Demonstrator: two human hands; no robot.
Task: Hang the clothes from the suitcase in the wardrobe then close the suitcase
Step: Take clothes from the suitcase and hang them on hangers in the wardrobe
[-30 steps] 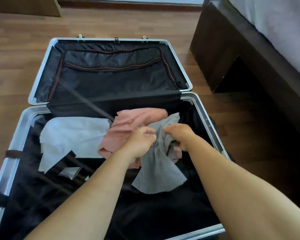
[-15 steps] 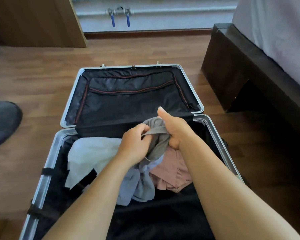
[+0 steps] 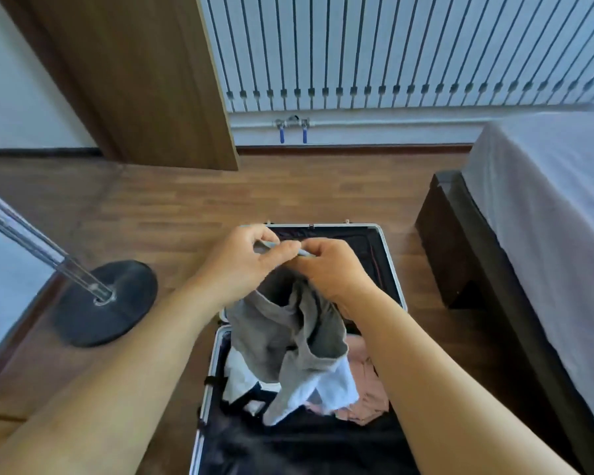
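Note:
The open suitcase, silver-rimmed with black lining, lies on the wooden floor below me. A grey garment hangs above it, lifted by its top edge. My left hand and my right hand both pinch that edge, close together over the lid half. Under the grey garment, a white piece of clothing and a pink one lie in the near half of the case. No wardrobe interior is visible.
A clothes stand with a round black base and chrome pole stands at the left. A bed with a dark frame is at the right. A wooden panel and a white radiator line the far wall.
Both hands have raised the grey garment up out of the suitcase. My view has tilted up, bringing the radiator, the wooden panel and the stand base into sight.

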